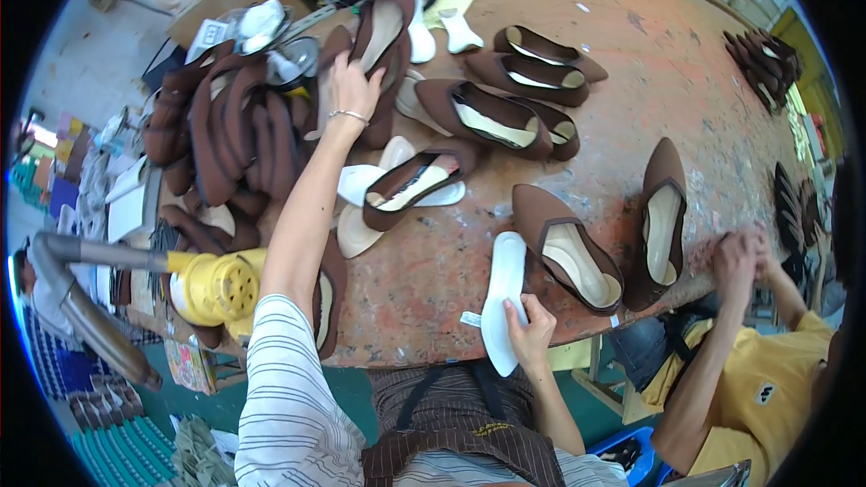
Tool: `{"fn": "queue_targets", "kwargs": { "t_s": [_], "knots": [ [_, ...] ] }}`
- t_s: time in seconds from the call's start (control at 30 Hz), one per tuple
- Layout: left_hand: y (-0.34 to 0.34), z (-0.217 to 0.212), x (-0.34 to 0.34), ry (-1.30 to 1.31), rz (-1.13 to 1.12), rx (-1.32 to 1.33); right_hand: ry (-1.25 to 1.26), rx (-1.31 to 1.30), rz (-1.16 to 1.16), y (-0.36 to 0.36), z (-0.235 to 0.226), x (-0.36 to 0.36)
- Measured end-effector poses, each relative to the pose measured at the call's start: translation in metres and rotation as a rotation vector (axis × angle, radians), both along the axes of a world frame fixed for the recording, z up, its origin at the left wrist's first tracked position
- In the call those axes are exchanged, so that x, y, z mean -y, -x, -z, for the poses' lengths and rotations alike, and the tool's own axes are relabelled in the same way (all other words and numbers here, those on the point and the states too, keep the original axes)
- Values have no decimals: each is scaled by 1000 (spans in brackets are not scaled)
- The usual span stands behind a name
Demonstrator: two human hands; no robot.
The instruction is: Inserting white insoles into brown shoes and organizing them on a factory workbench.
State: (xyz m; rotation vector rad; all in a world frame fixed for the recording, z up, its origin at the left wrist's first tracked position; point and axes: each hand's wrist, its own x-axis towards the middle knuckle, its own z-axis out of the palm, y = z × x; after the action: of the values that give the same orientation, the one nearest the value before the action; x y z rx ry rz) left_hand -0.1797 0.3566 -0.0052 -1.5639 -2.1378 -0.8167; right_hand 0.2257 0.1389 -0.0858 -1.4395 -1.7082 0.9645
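Note:
My left hand (354, 95) reaches out to the far left, its fingers closed about the edge of a brown flat shoe (393, 13) with a beige lining. The fingertips are partly hidden among the neighbouring shoes. Near the table's front edge, my right hand (530, 334) pinches a white insole (502, 293) between thumb and fingers. Just right of that insole stand two pointed brown flats, a nearer one (573, 257) and another beside it (661, 225). Between my arms, a brown flat (419, 182) rests on several loose white and beige insoles (359, 233).
A heap of brown shoe uppers (239, 131) lies left of my left arm, behind a yellow tool head (216, 287) on a grey pipe. More brown flats (483, 113) stand mid-table. At the right sits a co-worker in a yellow shirt (749, 388), hands together at the table edge.

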Motion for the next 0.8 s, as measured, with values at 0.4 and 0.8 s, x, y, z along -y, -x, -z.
{"fn": "queue_targets", "kwargs": {
  "t_s": [0.4, 0.8],
  "knots": [
    [-4, 28, 31, 384, -103, -458, 99, -101, -232, -8, -19, -24],
    [-263, 6, 161, 697, 498, 687, 328, -940, 111, -73, -91, -5]
  ]
}}
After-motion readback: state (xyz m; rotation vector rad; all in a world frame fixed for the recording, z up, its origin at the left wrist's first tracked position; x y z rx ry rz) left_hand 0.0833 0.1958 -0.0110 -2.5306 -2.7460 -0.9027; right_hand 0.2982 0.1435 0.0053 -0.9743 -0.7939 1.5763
